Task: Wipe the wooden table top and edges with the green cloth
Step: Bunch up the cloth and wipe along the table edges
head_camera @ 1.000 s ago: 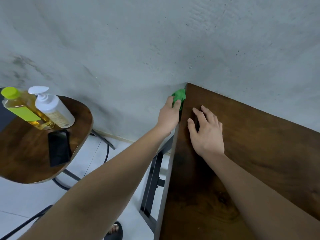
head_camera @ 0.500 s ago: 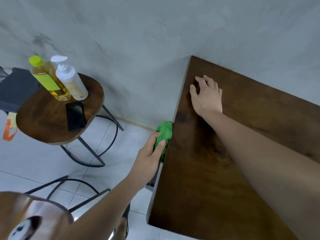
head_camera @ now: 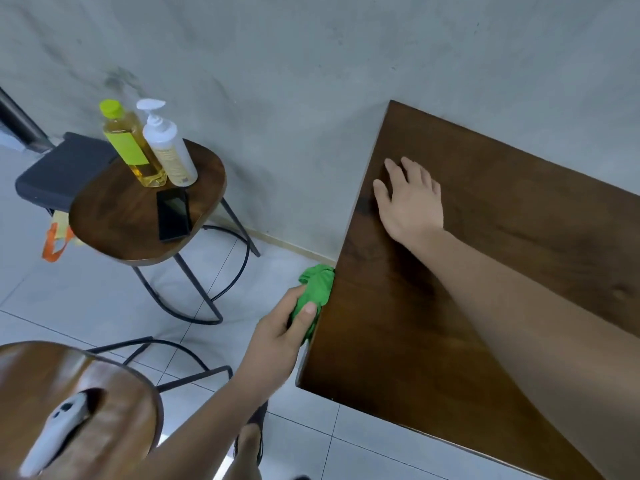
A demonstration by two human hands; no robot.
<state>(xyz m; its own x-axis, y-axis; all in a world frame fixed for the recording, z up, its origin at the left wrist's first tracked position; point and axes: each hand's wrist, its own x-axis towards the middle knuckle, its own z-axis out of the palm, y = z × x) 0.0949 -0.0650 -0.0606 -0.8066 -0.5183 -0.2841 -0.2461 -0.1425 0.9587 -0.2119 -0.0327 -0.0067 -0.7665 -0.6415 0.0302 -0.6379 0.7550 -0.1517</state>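
Left hand (head_camera: 277,336) closed around bunched green cloth (head_camera: 317,289), thumb on top of the wad, cloth pressed against the left edge of the dark wooden counter (head_camera: 485,306), roughly midway along that edge, a little nearer the front-left corner than the wall. Right hand (head_camera: 410,199) open, palm down, fingers spread, flat on the counter top near the far-left corner beside the grey wall (head_camera: 311,64); forearm lying across the surface toward the near right. Counter top bare apart from that hand and arm. Left of the counter, well apart, a small round wooden stool (head_camera: 114,216) on black metal legs, carrying a yellow bottle (head_camera: 130,143) with a green cap and a white pump bottle (head_camera: 168,147) standing upright, touching or nearly so, at its far edge; black phone (head_camera: 174,213) lying flat just in front of them. Second wooden seat (head_camera: 76,393) at lower left, a white object in its cut-out, too blurred to identify. Pale tiled floor (head_camera: 86,299) beneath. Dark grey box-like item (head_camera: 59,171) behind the stool
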